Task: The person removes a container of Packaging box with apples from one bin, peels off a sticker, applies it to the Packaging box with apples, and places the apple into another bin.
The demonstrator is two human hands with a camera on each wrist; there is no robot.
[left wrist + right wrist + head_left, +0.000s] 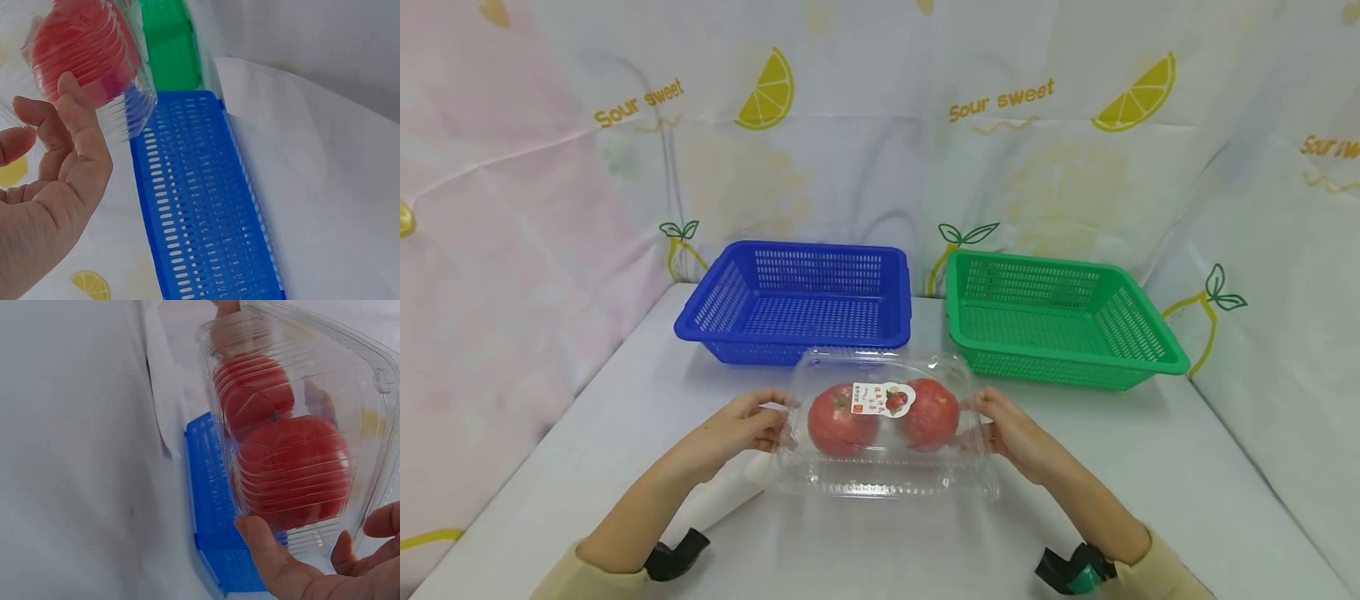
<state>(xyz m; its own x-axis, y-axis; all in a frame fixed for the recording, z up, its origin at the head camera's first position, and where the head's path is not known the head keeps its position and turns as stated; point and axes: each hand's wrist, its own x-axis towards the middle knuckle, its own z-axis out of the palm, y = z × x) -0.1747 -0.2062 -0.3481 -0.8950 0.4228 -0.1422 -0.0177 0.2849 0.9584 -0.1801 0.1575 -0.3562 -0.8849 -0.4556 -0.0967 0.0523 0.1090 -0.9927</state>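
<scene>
A clear plastic clamshell box (887,471) is held up above the table's middle, its lid down over two red tomatoes (842,421). A white label (872,399) with red fruit printed on it is stuck on the lid. My left hand (730,433) grips the box's left end, its fingers bent at the rim. At the opposite end, my right hand (1026,437) holds the box between thumb and fingers. Seen from the right wrist, the thumb lies along the ribbed side near the closer tomato (294,469). Part of the fingers is hidden behind the plastic.
Behind the box stand a blue basket (805,340) on the left and a green basket (1067,358) on the right. White cloth covers the table (880,558). A printed curtain (865,150) closes off the back and sides.
</scene>
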